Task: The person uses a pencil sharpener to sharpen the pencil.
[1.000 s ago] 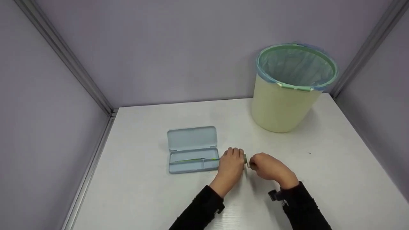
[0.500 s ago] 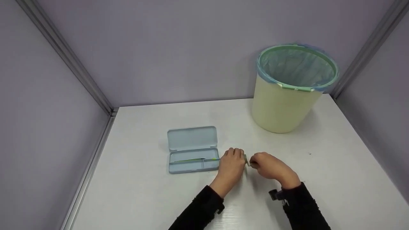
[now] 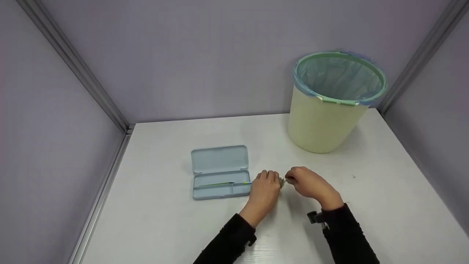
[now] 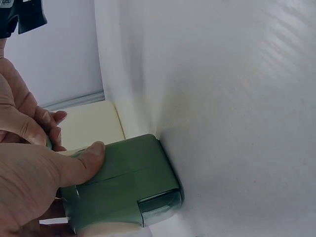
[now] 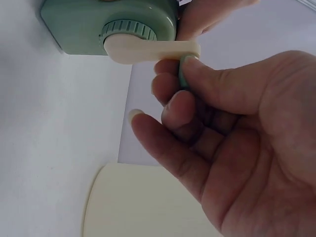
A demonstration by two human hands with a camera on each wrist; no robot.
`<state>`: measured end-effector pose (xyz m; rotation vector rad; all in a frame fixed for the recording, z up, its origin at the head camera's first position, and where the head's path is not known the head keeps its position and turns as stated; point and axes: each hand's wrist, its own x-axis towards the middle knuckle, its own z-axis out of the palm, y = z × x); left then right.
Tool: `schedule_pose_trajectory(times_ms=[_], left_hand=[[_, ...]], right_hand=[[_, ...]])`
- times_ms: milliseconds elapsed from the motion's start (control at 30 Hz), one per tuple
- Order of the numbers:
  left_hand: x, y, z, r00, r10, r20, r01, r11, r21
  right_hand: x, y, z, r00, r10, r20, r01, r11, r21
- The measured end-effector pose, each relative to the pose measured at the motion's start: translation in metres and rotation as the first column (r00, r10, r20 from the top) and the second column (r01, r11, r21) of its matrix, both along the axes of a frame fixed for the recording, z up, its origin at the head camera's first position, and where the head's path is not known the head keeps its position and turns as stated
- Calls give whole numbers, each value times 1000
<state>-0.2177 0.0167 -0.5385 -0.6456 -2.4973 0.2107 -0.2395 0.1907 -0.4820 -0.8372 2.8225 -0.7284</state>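
Note:
A green pencil sharpener (image 4: 121, 170) with a cream crank (image 5: 158, 49) stands on the white table. My left hand (image 3: 264, 190) grips its body, the thumb lying across the green casing in the left wrist view. At the sharpener's right side, my right hand (image 3: 309, 186) pinches the small green knob (image 5: 184, 74) at the crank's end between thumb and fingers. To the left lies an open light-blue pencil case (image 3: 220, 159). A thin green pencil-like stick (image 3: 215, 184) rests in it. Another slim blue-and-green stick (image 3: 245, 182) reaches from the case's right edge to my left hand.
A large cream waste bin (image 3: 318, 124) with a green rim and a bluish liner stands at the back right. Grey-lilac panels (image 3: 205, 58) enclose the white table (image 3: 154, 220) at the back and both sides. A small speck lies right of my right hand.
My right hand has moved slightly up and away from me, turning the crank from pointing downward. My left hand stays on the sharpener, and the pencil case has not moved.

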Motion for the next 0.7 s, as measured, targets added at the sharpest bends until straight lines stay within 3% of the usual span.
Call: schedule_pose_trajectory(times_ms=[333, 700], left_hand=[[-3, 1, -3, 999, -8, -39, 8, 1000, 4], [-1, 0, 2, 1000, 7, 9, -7, 1000, -18]], right_hand=[[-7, 4, -8, 998, -40, -48, 33, 990, -138], [-7, 4, -6, 989, -56, -138, 38, 991, -132]])
